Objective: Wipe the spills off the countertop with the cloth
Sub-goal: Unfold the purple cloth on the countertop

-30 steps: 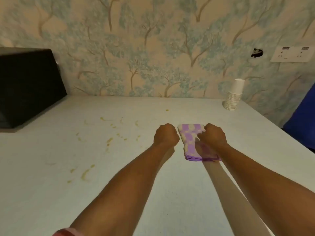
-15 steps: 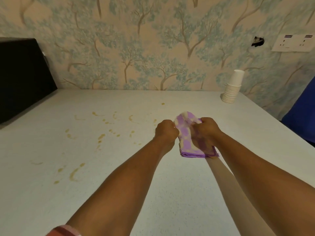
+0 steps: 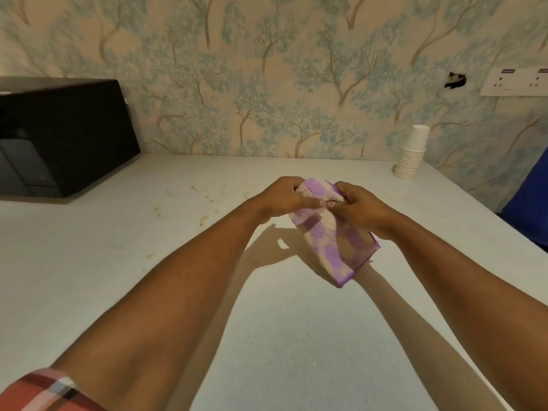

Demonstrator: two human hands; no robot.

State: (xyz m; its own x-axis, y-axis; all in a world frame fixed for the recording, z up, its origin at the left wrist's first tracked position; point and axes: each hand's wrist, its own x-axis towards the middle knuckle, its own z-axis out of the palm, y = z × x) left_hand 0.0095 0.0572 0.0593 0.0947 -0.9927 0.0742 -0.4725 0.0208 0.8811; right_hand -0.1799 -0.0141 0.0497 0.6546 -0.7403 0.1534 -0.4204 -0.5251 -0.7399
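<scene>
A purple and white checked cloth hangs folded in the air above the pale countertop. My left hand grips its upper left edge and my right hand grips its upper right edge, both closed on it. Its lower corner droops toward me, clear of the surface. Yellow-brown spills dot the countertop to the left of my hands, with more specks farther back toward the wall.
A black microwave stands at the back left. A stack of white paper cups sits at the back right by the wall. A blue object is at the right edge. A wall socket is above.
The cloth lay flat on the countertop under my right hand; both hands have gathered it and lifted it off the surface. The view has tilted up slightly.
</scene>
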